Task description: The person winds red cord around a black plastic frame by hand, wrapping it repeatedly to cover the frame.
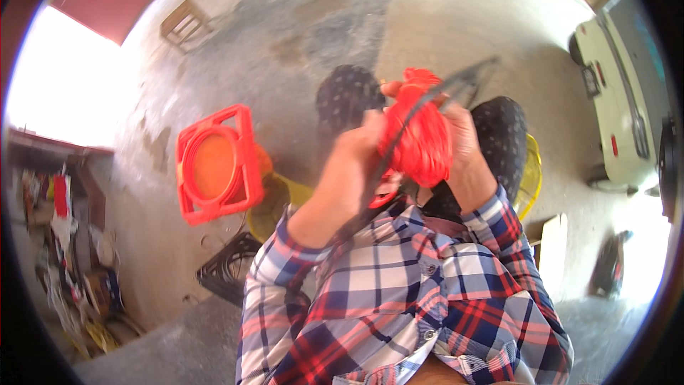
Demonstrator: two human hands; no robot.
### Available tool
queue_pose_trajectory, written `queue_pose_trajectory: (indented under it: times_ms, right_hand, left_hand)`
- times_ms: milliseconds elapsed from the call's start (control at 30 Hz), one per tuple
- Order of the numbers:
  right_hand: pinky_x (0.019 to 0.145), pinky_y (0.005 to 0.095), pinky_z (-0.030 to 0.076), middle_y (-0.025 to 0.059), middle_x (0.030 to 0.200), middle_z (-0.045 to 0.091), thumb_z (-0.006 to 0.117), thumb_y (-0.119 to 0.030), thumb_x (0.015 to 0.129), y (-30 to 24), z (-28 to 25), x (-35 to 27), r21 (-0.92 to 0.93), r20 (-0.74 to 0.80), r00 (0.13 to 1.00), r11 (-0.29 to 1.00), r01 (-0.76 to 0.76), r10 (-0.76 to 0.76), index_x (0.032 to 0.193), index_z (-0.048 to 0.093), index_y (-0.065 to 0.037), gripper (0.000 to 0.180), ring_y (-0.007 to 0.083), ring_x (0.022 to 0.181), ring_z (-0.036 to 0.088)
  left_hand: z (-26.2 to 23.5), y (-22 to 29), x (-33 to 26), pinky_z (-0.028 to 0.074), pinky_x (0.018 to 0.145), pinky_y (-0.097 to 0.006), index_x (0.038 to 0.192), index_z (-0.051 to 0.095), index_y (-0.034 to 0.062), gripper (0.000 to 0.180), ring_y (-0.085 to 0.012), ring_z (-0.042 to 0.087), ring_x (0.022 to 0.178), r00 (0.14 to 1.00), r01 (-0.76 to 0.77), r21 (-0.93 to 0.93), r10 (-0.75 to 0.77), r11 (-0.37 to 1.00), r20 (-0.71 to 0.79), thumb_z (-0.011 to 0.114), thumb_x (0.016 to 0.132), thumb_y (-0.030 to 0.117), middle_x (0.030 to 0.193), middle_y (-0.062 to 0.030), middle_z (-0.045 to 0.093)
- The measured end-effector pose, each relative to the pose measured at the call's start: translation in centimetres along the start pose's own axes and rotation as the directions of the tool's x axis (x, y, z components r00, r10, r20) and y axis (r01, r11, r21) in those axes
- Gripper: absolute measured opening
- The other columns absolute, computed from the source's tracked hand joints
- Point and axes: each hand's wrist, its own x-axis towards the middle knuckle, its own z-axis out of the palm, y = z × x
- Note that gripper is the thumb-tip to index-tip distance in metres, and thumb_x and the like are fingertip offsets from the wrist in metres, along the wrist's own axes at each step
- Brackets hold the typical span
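Observation:
Above my lap, both hands close round a thick bundle of bright red strands (420, 146). My left hand (350, 160) grips its left side, and my right hand (464, 135) wraps the right side. A thin dark strip (449, 87) loops across the front of the bundle, blurred by motion; whether it is fixed to the bundle, I cannot tell. Some fingertips are hidden behind the strands. To the left stands a square red plastic frame (251, 153) with a ring in it and an orange round face (215, 167).
Yellow containers show on my left (274, 203) and beyond my right knee (529, 177). A black openwork crate (231, 265) lies near my left elbow. Farther off are a wooden stool (185, 25), a pale green vehicle (618, 93) and a cluttered heap (68, 242).

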Motion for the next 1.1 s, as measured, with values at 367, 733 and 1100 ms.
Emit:
queue_pose_trajectory:
  times_ms: [367,733,1100]
  right_hand:
    - [0.091,0.0476,0.042,0.0143,0.09,0.064,0.048,-0.049,0.092,-6.4,-0.9,-7.2,0.134,0.335,0.876,0.938,0.319,-0.346,0.097,0.05,-0.005,0.044,0.0299,0.091,0.063]
    - [0.061,0.0287,0.038,-0.0053,0.055,0.044,0.037,-0.043,0.101,-7.2,0.8,-12.5,-0.148,0.147,0.939,0.932,0.331,-0.311,0.099,0.044,-0.007,0.037,0.0095,0.044,0.042]
    - [0.087,0.0322,0.05,0.0133,0.107,0.065,0.067,-0.007,0.083,-3.1,3.0,-6.1,-0.439,0.063,0.998,0.898,0.023,0.005,0.132,0.044,0.003,0.055,0.0193,0.091,0.065]
  left_hand:
    - [-3.7,1.8,0.7,0.036,0.037,-0.022,0.114,0.059,0.0036,0.033,-0.0157,0.05,0.058,0.953,-0.285,0.194,0.299,0.939,-0.047,0.05,0.098,0.031,0.077,-0.0125,0.056]
    - [-5.7,3.3,0.1,0.044,0.039,-0.025,0.126,0.045,0.0104,0.041,-0.0157,0.053,0.059,0.94,-0.341,0.312,0.328,0.887,0.095,0.063,0.091,0.016,0.081,-0.0107,0.055]
    - [-2.4,2.1,2.3,0.04,0.045,-0.023,0.118,0.057,0.0009,0.033,-0.0203,0.061,0.074,0.947,-0.145,0.094,0.111,0.985,0.3,0.056,0.095,0.025,0.099,-0.0149,0.062]
